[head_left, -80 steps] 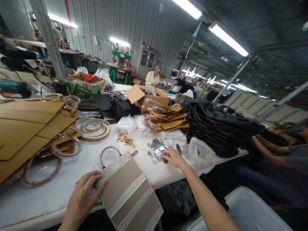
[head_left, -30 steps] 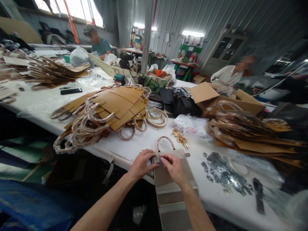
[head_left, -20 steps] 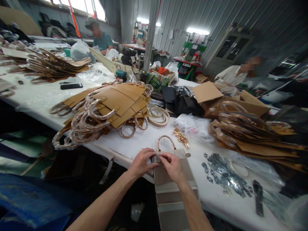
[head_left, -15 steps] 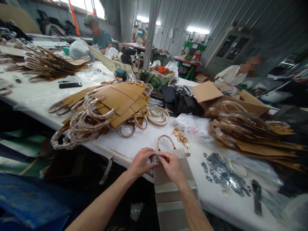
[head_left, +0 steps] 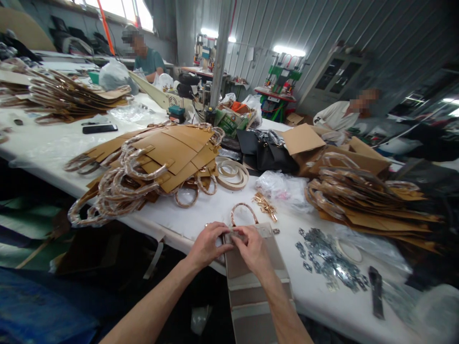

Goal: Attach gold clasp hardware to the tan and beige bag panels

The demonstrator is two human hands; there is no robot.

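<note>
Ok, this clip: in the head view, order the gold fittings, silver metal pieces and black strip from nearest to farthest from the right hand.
1. Gold metal fittings: just ahead of the right hand.
2. Silver metal pieces: off to the hand's right.
3. Black strip: farthest, just beyond the silver pieces on the right.

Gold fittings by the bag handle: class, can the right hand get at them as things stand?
Probably yes: the right hand is near the gold fittings, no pile between, though pinching the tan bag's top edge.
</note>
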